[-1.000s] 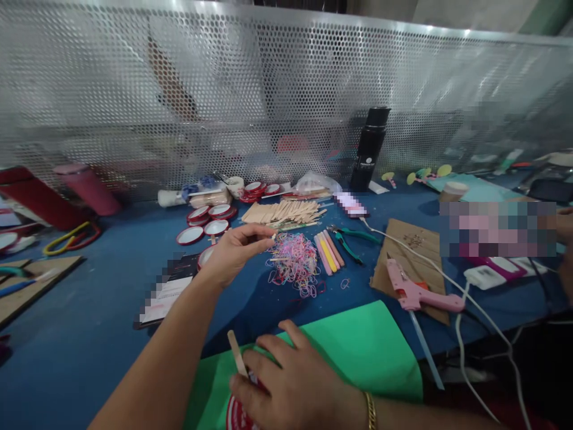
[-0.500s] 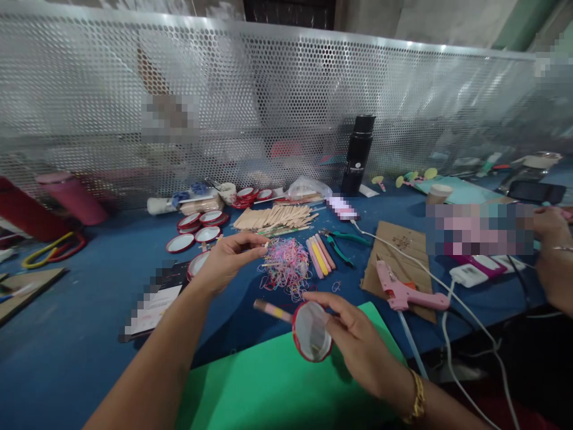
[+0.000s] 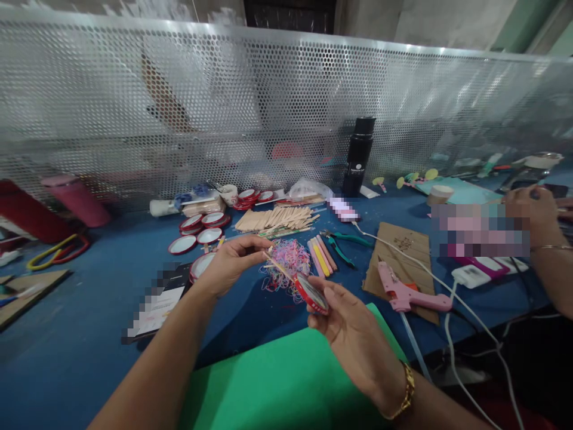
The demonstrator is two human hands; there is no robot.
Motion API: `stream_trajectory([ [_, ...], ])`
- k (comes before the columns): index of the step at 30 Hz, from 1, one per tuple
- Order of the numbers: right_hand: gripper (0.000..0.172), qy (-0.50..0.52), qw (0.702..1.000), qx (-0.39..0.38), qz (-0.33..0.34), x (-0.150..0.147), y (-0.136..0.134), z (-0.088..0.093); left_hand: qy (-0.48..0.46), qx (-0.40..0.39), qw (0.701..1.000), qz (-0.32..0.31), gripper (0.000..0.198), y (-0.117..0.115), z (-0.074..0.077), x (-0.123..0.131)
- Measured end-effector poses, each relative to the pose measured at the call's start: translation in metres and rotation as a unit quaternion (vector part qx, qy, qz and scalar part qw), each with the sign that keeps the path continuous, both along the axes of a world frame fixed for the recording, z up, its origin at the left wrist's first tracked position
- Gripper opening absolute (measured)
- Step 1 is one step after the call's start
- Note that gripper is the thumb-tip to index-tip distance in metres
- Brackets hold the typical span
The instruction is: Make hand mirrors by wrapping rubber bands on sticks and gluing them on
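My right hand (image 3: 353,334) is closed round a red-rimmed round lid (image 3: 312,294), tilted nearly edge-on. From the lid a flat craft stick (image 3: 280,264) points up and left. My left hand (image 3: 235,257) pinches a small pale piece (image 3: 270,249) between thumb and forefinger, right at the stick's far end; whether the two touch I cannot tell. Just behind the stick is a tangled pile of coloured rubber bands (image 3: 290,257). Pink and yellow craft sticks (image 3: 321,255) lie right of the pile. A green sheet (image 3: 286,376) is under my right hand.
Several red-rimmed lids (image 3: 182,243) lie to the left, with plain craft sticks (image 3: 275,218) behind the pile. Teal-handled pliers (image 3: 341,248), a pink glue gun (image 3: 409,292) on cardboard (image 3: 398,245) and a white cable (image 3: 470,316) lie right. Another person's hand (image 3: 535,212) works at far right.
My right hand has turned the lid from facing me to nearly edge-on and raised it, bringing the stick's end up to my left fingertips. My left hand has barely moved.
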State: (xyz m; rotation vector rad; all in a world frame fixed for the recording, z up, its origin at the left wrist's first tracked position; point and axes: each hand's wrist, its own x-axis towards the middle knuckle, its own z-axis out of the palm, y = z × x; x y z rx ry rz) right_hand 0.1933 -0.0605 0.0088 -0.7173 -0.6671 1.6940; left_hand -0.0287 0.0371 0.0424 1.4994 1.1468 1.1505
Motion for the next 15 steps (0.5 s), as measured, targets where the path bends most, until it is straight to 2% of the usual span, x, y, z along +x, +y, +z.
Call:
stream_trajectory([
  [7,0.057,-0.067,0.993,0.078,-0.055,-0.003,0.003,-0.008,0.018,0.0,1.0,-0.005,0.021,-0.002,0.004,0.001],
  [11,0.078,-0.09,0.988,0.11,-0.056,-0.004,0.008,-0.017,0.015,-0.007,1.0,-0.016,0.02,-0.002,0.004,0.002],
  [15,0.078,-0.096,0.99,0.102,-0.025,-0.005,0.01,-0.022,0.008,-0.003,1.0,-0.021,0.018,-0.003,0.005,0.002],
])
